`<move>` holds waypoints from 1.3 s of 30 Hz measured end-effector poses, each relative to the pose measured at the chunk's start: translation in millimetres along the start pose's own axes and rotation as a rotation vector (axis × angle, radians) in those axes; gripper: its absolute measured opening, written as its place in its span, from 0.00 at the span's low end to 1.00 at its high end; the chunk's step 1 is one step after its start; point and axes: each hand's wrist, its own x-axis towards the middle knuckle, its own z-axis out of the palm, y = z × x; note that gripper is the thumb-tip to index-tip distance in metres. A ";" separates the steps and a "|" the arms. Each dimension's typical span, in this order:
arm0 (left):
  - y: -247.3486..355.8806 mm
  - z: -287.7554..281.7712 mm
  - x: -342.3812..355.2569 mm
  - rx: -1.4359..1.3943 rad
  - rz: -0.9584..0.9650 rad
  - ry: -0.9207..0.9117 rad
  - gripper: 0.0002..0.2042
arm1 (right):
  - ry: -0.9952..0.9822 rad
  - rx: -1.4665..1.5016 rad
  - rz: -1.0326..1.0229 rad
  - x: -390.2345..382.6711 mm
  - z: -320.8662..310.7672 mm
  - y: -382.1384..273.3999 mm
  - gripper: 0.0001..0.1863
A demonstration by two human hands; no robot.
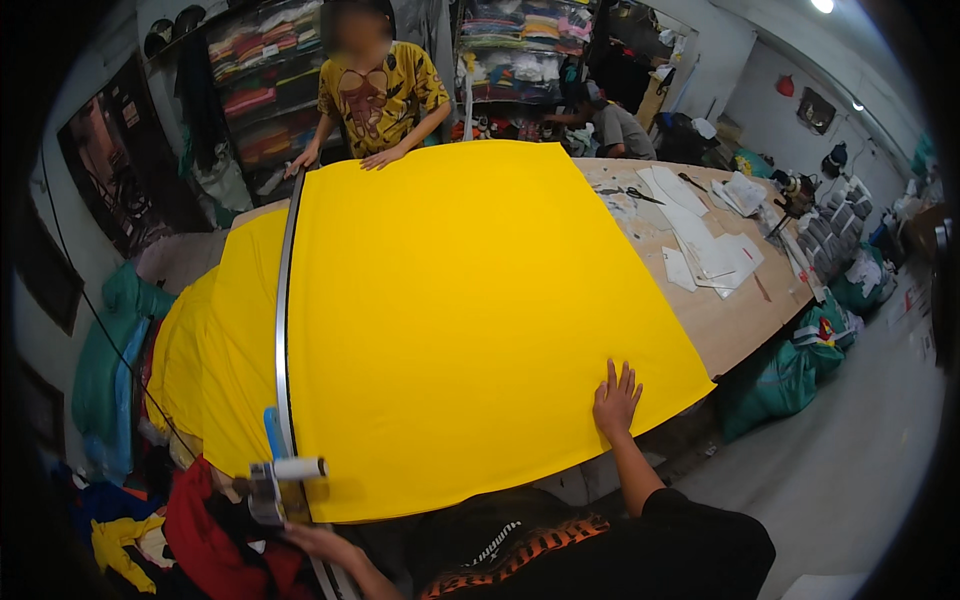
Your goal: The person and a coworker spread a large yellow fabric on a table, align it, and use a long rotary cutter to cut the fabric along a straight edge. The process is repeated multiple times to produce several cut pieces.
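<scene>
A large yellow fabric sheet point(470, 300) lies spread over a long wooden table point(745, 320). My right hand point(616, 400) lies flat on the fabric's near right corner, fingers apart. A thin metal rail point(284, 320) runs along the fabric from the far side to the near edge. At the rail's near end sits a small cutting device point(272, 485) with a white cylinder and a blue part. My left hand point(318, 545) is just below that device at the table's near edge; its grip is hidden. Across the table a person in a yellow shirt point(380, 95) presses both hands on the fabric's far edge.
White paper pattern pieces point(705, 250) and scissors point(640, 195) lie on the table's right part. More yellow cloth hangs off the left side point(205, 350). Shelves of folded cloth point(265, 90) stand behind. Another person point(615, 125) bends at the far right. Bags point(790, 375) sit on the floor.
</scene>
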 end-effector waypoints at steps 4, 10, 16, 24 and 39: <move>43.4 133.6 50.6 -0.036 0.169 -0.412 0.41 | -0.015 0.019 0.008 -0.5 3.2 2.2 0.31; 209.3 235.4 23.2 -0.334 0.361 -1.205 0.24 | -0.061 -0.130 0.105 8.9 -3.9 -16.4 0.29; 240.1 165.7 -44.2 -0.371 0.807 -1.061 0.15 | 0.075 0.214 -0.004 -53.3 2.0 -104.8 0.28; 42.2 9.1 52.7 0.314 0.512 -0.823 0.17 | -0.039 0.329 -0.211 -126.0 -12.3 -179.6 0.28; -90.3 -182.3 83.7 0.615 -0.336 -0.590 0.31 | -0.341 0.392 -0.921 -190.3 4.0 -399.1 0.35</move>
